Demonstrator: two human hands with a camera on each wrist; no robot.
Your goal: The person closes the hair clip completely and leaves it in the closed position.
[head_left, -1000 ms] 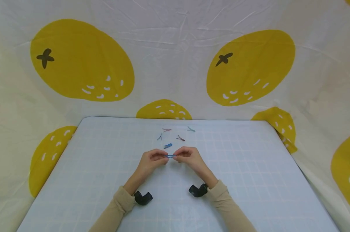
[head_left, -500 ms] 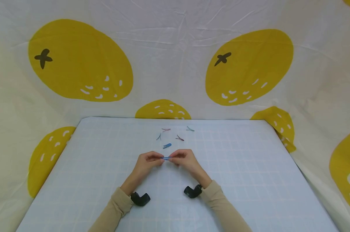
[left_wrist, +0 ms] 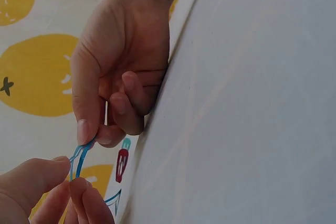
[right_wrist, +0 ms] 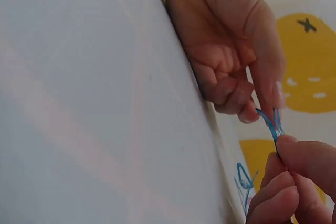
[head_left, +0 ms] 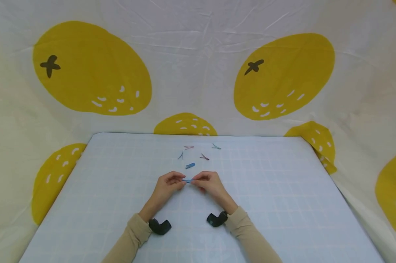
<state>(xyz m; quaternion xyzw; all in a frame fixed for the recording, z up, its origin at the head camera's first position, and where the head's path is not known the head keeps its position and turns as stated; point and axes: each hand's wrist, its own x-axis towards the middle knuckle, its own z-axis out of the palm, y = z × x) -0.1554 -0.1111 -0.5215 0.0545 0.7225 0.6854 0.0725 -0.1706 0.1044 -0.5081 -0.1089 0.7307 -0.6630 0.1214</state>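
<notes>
Between the two hands is a slim blue hair clip [head_left: 187,180], pinched at one end by the left hand [head_left: 166,188] and at the other by the right hand [head_left: 212,186]. In the left wrist view the clip [left_wrist: 81,162] spans from the left fingertips [left_wrist: 79,182] below to the right hand [left_wrist: 123,61] above. The right wrist view shows thin, parted arms on the clip [right_wrist: 272,125], with the left hand [right_wrist: 226,40] above and the right hand [right_wrist: 294,177] below. Just beyond the hands lies another blue clip [head_left: 190,166].
Farther back on the pale table [head_left: 270,190] lie a blue-green clip [head_left: 180,156], a pinkish-red clip [head_left: 188,147], a dark red clip [head_left: 204,157] and a teal clip [head_left: 216,147]. Behind the table hangs a cloth [head_left: 191,73] with yellow fruit shapes.
Since a second ago both hands have come slightly nearer the body and to the left, with the clip between them. The clips on the table lie as before.
</notes>
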